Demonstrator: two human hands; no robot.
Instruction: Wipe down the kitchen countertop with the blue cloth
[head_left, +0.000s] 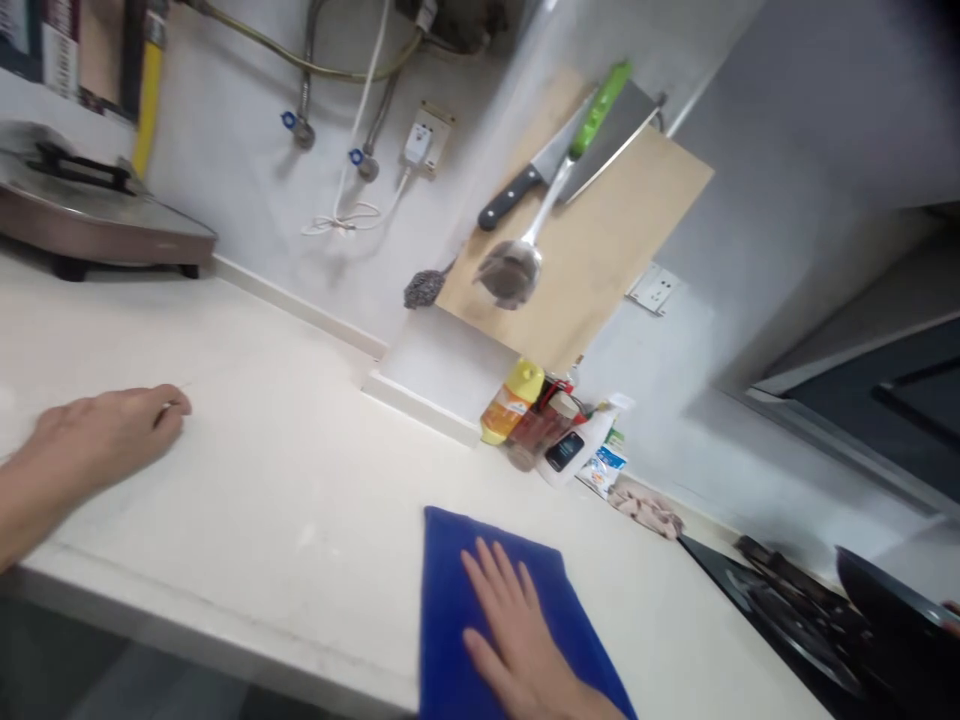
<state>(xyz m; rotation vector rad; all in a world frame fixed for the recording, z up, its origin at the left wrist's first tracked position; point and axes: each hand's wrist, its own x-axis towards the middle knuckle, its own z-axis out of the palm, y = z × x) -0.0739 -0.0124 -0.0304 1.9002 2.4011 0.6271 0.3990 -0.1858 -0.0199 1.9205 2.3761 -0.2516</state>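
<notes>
My right hand (pixel 514 640) lies flat on a blue cloth (pixel 450 620), its fingers stretched out and a little spread. The cloth rests on the white countertop (pixel 300 480), reaching down past the lower edge of the picture. At the left, my left hand (pixel 112 435) is closed above or against the counter, thumb and fingers pressed together. Whatever may be between those fingertips is too small to make out.
A flat electric pan with a glass lid (pixel 105 215) stands at the back left. Bottles, including a yellow one (pixel 512 400), crowd the wall corner below a hanging cutting board (pixel 592 260), knives and ladle (pixel 514 270). A gas stove (pixel 780 610) with a wok is at right.
</notes>
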